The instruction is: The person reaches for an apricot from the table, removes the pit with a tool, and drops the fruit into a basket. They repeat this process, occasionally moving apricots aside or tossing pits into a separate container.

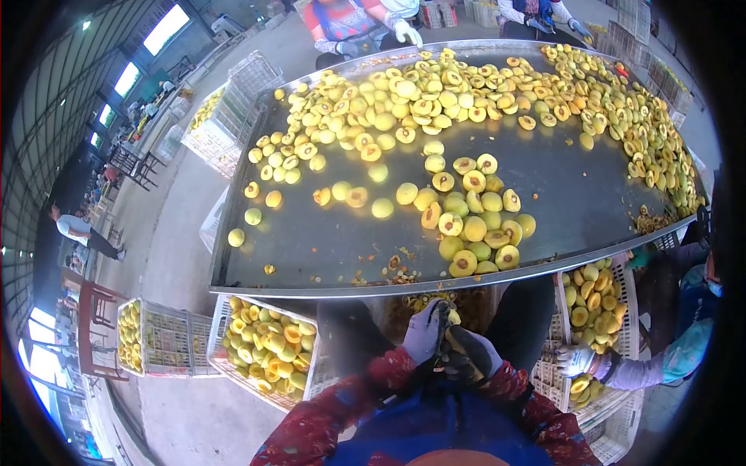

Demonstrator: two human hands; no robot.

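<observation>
Both of my hands are gloved and close together below the near edge of the metal table (350,293). My left hand (422,334) is closed, its fingers wrapped round something dark that I cannot make out. Right beside it, my right hand (474,353) is closed too, with a small pale yellow piece (454,317) between the hands. What the right hand grips is too small and dark to name. On the table above them lies a group of halved yellow fruit (474,225), some showing brown pits or hollows.
A crate of fruit halves (272,346) stands left of my legs, another (594,303) on the right, where a co-worker's gloved hand (575,359) reaches in. More fruit (388,101) covers the table's far side. Two people sit beyond it. Crates (225,116) are stacked at the left.
</observation>
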